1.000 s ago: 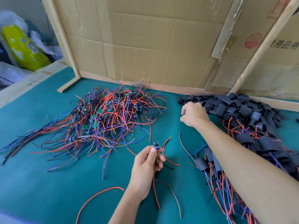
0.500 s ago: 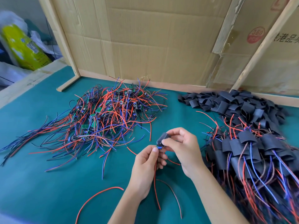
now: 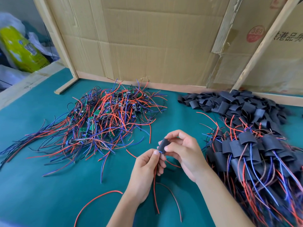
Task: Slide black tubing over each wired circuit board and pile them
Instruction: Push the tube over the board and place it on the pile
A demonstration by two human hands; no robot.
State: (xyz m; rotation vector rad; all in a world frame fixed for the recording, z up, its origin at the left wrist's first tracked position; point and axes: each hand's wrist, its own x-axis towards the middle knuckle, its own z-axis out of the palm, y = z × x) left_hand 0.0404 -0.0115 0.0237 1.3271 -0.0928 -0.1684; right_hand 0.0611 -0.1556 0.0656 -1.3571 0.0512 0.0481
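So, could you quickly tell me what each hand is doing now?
Left hand: pinching the wired circuit board.
Right hand: gripping the black tubing.

A green mat (image 3: 41,185) covers the table, and along its far edge stands a wall of flattened cardboard (image 3: 147,43) held by light wooden slats (image 3: 55,38). On the right part of the cardboard there is a round red stamp (image 3: 255,33) beside some printed characters. Beyond the far left corner of the table lies a yellow-green package (image 3: 21,49) among white plastic bags (image 3: 9,74).
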